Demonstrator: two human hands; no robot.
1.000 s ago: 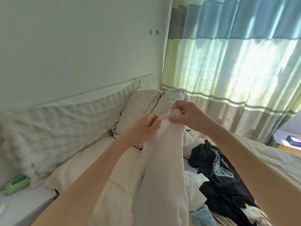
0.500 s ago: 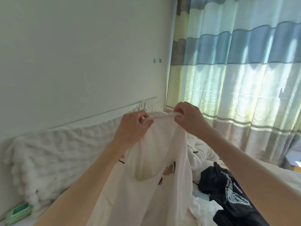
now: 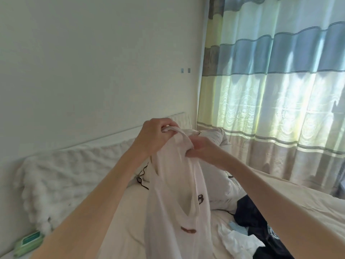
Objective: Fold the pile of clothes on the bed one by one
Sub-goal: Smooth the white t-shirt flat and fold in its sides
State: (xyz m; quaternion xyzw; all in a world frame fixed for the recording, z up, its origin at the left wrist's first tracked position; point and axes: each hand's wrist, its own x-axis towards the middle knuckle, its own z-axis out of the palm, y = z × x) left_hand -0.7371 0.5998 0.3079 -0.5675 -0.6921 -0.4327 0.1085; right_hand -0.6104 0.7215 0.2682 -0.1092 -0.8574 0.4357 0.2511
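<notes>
Thin white garment (image 3: 173, 212), limp, bunched in left hand (image 3: 155, 136) and right hand (image 3: 202, 150).

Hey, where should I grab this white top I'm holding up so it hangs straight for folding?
Probably at its two shoulders, one per hand, coming from above. The white top hangs bunched: the left hand grips a strap-like edge at the top, the right hand pinches fabric just below. The open neckline sags beneath, so the shoulders likely flank it.
</notes>
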